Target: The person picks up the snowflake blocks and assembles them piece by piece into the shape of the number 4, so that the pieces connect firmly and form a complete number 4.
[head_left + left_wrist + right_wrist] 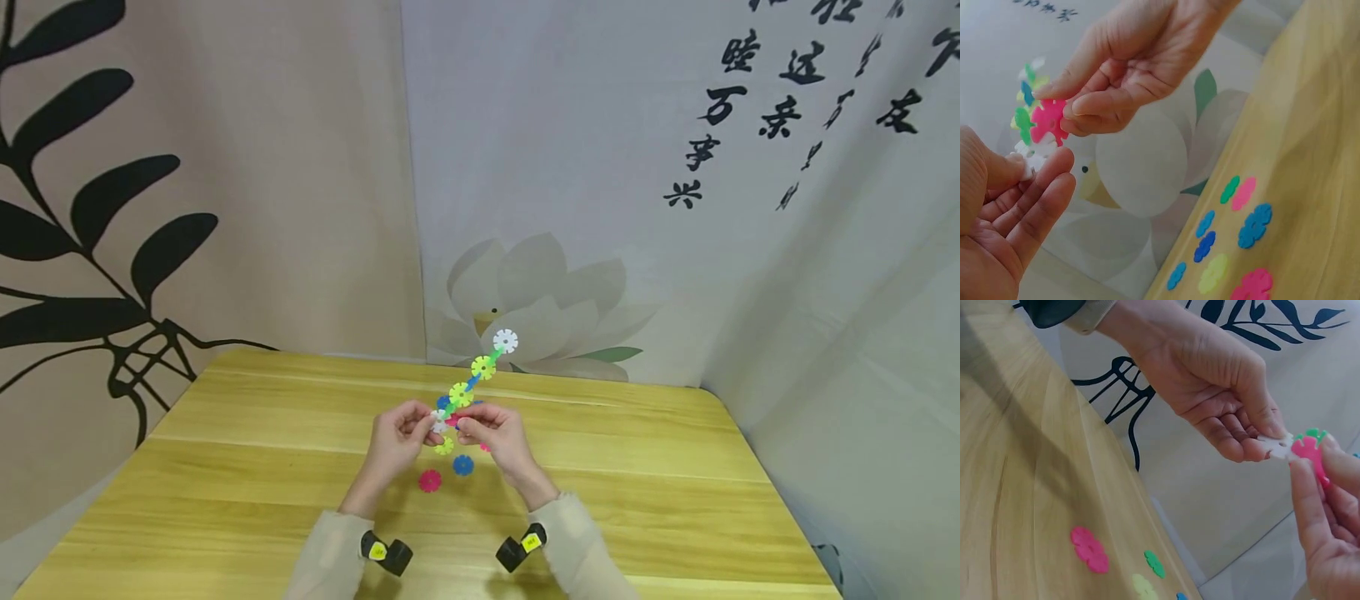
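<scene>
My left hand (397, 437) pinches a white notched plastic disc (1032, 157) between thumb and fingers. This disc sits at the near end of a chain of interlocked discs, which slants up and away to the right. Along the chain come green, yellow (461, 395), blue and yellow pieces, with another white disc (506, 341) at the far tip. Between its thumb and fingers my right hand (501, 437) holds a pink notched disc (1049, 120), its edge right at the near white disc in both wrist views. Both hands are raised over the table.
Loose discs lie on the wooden table (637, 492) under the hands: a pink one (430, 481), a blue one (463, 465), a yellow one (444, 446) and several more. A printed curtain (315, 208) hangs behind the table's far edge.
</scene>
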`<state>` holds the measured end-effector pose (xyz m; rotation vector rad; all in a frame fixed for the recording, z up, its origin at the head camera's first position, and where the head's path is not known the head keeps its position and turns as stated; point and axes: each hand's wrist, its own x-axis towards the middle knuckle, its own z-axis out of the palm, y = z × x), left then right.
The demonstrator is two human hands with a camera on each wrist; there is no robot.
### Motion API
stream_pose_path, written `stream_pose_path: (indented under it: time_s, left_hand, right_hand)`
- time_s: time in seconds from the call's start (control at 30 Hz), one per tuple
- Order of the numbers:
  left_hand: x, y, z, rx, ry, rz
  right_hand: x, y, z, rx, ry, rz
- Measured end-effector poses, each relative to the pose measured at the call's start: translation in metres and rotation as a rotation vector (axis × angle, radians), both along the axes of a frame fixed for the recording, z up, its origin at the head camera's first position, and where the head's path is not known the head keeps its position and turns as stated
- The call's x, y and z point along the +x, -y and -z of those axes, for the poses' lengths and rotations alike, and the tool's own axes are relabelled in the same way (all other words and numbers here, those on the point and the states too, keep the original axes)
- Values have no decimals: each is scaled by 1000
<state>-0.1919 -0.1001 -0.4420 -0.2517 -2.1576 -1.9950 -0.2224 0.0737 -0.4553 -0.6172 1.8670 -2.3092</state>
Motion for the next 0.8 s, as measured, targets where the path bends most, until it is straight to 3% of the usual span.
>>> stream_pose_path:
  time_s: [0.23,0.43,0.6,0.67,0.8]
  left_hand:
    - [-2,-2,5,42,-27,5]
    - [8,-8,-16,9,-7,-20]
    - [0,-1,-2,13,-46,-54]
    - [-4,1,5,11,-61,-65]
    - [-6,2,5,28,-72,-63]
  right_hand:
    - [3,1,3,-6,14,24]
    - [1,-6,10,-16,89,137]
    - [-9,-23,24,220,120,255]
    - [-14,-28,31,349,88,289]
    - [-24,-33,44,535,7,305]
